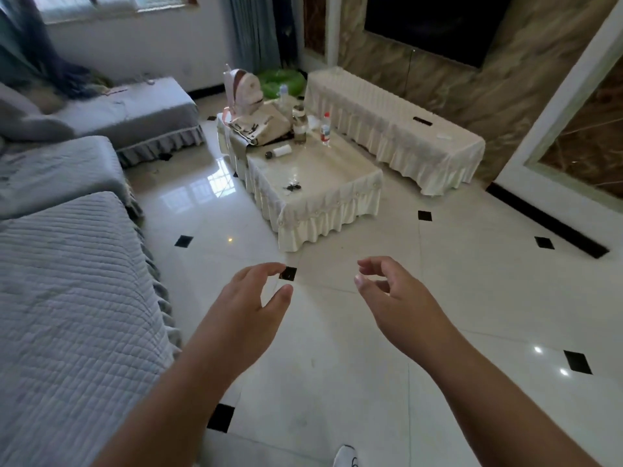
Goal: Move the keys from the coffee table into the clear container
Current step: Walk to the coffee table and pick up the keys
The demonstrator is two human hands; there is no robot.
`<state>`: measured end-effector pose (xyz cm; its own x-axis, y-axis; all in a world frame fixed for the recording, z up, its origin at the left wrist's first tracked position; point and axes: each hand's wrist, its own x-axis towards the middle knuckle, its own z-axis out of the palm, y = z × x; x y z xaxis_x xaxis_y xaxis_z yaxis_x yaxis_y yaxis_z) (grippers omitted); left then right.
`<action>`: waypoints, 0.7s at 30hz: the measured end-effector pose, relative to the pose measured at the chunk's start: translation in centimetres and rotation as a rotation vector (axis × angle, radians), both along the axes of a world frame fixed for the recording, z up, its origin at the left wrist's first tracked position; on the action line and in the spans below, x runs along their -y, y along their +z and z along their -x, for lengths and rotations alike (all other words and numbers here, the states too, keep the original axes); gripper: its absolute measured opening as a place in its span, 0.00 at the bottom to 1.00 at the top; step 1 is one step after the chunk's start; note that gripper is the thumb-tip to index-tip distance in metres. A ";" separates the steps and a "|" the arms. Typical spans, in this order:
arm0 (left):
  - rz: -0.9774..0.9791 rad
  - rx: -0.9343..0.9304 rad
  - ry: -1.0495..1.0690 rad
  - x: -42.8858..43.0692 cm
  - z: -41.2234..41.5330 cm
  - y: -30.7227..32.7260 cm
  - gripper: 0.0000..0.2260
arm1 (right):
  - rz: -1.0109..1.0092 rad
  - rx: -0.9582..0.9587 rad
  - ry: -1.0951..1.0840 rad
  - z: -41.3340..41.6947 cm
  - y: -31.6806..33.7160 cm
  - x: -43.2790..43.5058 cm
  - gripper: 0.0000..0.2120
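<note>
Dark keys (292,187) on coffee table (332,170), left hand (251,299) and right hand (394,294) grips released, empty

The bench (323,170) is set at 12 o'clock, well ahead of the two hands. The keys (292,187) are laid on its near part, towards 11 o'clock of its middle. A bag (261,124) and a backpack (245,91) are placed at its far end, with two bottles (325,128) stood just to their right. A roll (281,151) is laid between bag and keys. A sofa (67,281) is ranged along 9 o'clock. A long cabinet (397,129) is set behind the bench at 2 o'clock. The left hand (249,301) and right hand (394,294) are held apart above the floor (371,332).
</note>
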<state>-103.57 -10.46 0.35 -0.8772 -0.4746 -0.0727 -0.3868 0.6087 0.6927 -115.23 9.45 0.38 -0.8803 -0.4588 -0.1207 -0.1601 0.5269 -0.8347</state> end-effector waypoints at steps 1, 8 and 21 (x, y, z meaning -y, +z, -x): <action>-0.004 -0.003 0.014 0.0 0.7 0.1 0.18 | -0.001 -0.002 0.025 1.0 0.2 0.4 0.15; -0.029 -0.016 0.080 2.2 5.2 -0.2 0.20 | -0.023 -0.001 0.112 6.9 0.0 3.5 0.17; -0.079 0.022 0.041 14.8 20.2 -2.8 0.17 | -0.091 -0.014 0.096 20.8 -1.2 15.4 0.17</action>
<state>-123.75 -25.28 -2.47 -0.8548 -0.5022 -0.1306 -0.4262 0.5360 0.7288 -136.06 -5.90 -0.87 -0.8346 -0.5289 -0.1540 -0.2246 0.5819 -0.7816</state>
